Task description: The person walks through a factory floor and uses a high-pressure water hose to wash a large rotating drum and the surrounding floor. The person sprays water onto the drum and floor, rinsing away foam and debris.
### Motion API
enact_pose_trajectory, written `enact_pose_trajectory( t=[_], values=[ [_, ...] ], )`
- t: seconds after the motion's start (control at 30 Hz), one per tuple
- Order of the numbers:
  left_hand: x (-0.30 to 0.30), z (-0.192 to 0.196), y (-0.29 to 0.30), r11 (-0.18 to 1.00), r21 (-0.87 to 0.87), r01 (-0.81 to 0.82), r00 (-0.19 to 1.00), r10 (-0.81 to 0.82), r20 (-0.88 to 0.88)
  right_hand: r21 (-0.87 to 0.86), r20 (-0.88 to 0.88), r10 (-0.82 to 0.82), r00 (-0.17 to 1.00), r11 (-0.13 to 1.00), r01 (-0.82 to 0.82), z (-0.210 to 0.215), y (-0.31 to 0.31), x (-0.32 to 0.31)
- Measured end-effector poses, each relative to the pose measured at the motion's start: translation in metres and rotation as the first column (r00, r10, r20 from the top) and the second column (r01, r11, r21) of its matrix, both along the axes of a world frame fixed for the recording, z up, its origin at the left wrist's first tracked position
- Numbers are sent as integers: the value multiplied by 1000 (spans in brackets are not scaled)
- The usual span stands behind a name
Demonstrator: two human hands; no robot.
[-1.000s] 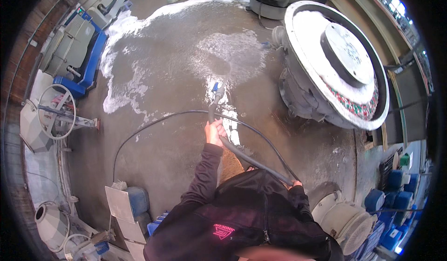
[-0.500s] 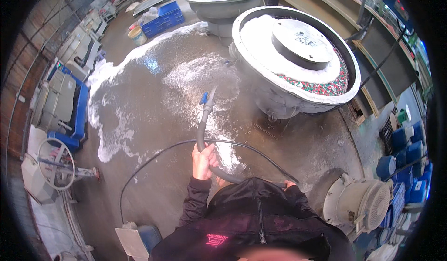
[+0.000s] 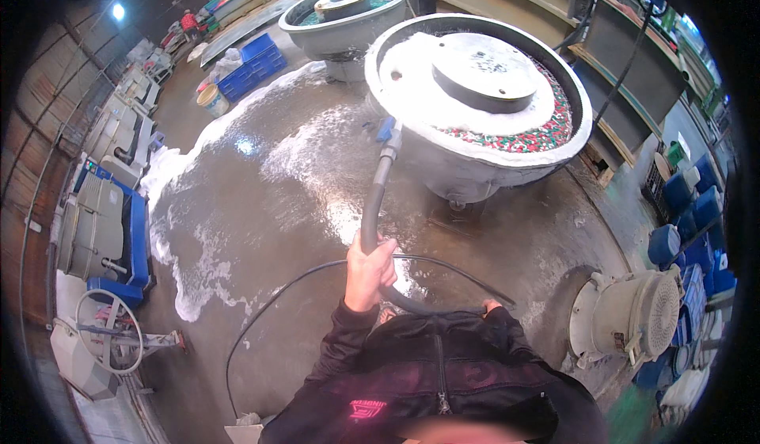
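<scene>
My left hand (image 3: 369, 271) grips a thick dark hose (image 3: 372, 206) just below its metal nozzle (image 3: 386, 152), which has a blue fitting at the tip and points up toward the near round vibratory tub (image 3: 475, 159). Spray and foam hit the tub's white inner ring. My right hand (image 3: 492, 307) shows only as a small bit at my right side, on the hose's lower bend. The tub holds red, green and white pellets around a grey centre cap.
The concrete floor (image 3: 261, 206) is wet with white foam. A second round tub (image 3: 340, 16) stands behind. Grey and blue machines (image 3: 103, 222) line the left wall, a handwheel stand (image 3: 111, 333) at lower left, a motor (image 3: 633, 317) and blue drums (image 3: 689, 206) right.
My view has lifted from the floor toward the tubs. The hose nozzle has swung up from the foamy floor to the near tub's rim, still in my left hand.
</scene>
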State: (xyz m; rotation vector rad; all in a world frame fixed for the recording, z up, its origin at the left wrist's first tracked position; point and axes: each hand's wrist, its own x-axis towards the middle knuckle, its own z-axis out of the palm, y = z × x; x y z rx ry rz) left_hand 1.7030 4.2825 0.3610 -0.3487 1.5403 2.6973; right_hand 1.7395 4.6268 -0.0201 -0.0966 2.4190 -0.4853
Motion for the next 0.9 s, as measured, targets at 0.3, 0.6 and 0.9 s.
enact_pose_trajectory(
  t=[0.3, 0.6, 0.9],
  values=[
    [-51, 5, 39, 995, 79, 68, 996, -63, -63, -308, -469, -497, 730, 867, 392, 62, 37, 22],
    [-33, -12, 71, 998, 47, -34, 998, 37, -51, -273, -333, -386, 860, 913, 304, 70, 50, 24],
    [-27, -6, 75, 1000, -16, 7, 999, -7, -41, -278, -346, -273, 898, 944, 179, 84, 67, 4]
  ],
)
